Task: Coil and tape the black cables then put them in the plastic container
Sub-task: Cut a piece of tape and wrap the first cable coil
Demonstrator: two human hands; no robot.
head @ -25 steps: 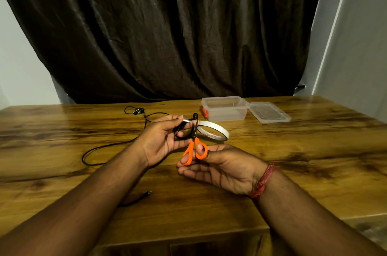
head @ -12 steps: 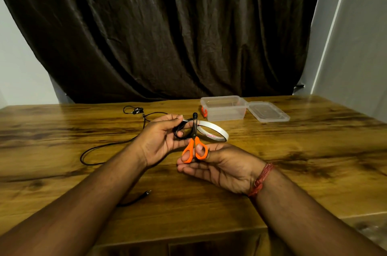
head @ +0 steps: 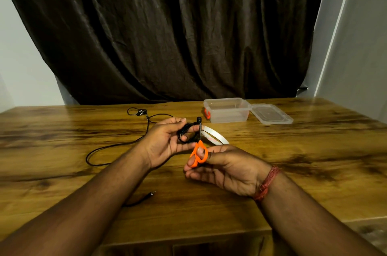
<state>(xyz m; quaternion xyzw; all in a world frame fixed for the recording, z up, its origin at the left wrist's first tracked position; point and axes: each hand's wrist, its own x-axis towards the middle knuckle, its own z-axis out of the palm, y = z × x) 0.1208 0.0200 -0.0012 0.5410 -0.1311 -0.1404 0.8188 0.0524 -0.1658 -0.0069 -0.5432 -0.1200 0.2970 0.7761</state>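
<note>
No legible text, label or number anywhere.

Premises appear domestic, a room in a home. Evidence: a wood-grain counter [head: 293,161] fills the lower half of the frame; a heavy dark brown curtain [head: 178,35] hangs across the upper centre; plain pale walls [head: 360,46] flank it at upper left and right.

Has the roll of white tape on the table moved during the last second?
No. The tape roll lies at the same spot, in front of and left of the plastic container; only the camera shifted slightly.
</note>
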